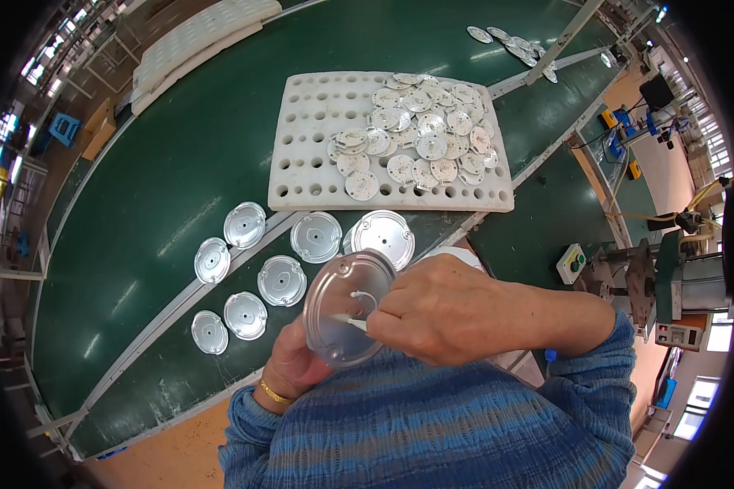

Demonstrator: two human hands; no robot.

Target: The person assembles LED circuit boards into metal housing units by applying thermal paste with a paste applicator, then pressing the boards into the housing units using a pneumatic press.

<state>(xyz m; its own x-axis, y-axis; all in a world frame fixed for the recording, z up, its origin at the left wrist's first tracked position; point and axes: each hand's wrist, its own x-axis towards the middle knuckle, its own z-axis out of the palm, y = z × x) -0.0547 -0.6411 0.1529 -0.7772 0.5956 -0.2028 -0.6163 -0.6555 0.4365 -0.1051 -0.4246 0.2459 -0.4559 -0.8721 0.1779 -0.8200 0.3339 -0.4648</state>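
My left hand (298,357) grips a round silver metal cup-like disc (328,306) by its lower rim, tilted up in front of my chest. My right hand (448,314) is closed in a pinch around a thin white stick (356,323), whose tip is at the disc's inner face. A curved white mark (362,294) shows on that face. Just beyond, several similar silver discs lie on the green surface, such as one (282,281) to the left and one (316,236) behind. A larger silver piece (386,235) sits right behind the held disc.
A white foam tray with holes (311,155) bears a heap of small white round plates (432,147). More plates (522,49) lie at the far right. Foam sheets (196,49) are at the back left. A green-button switch box (572,264) and machine (648,277) stand to the right.
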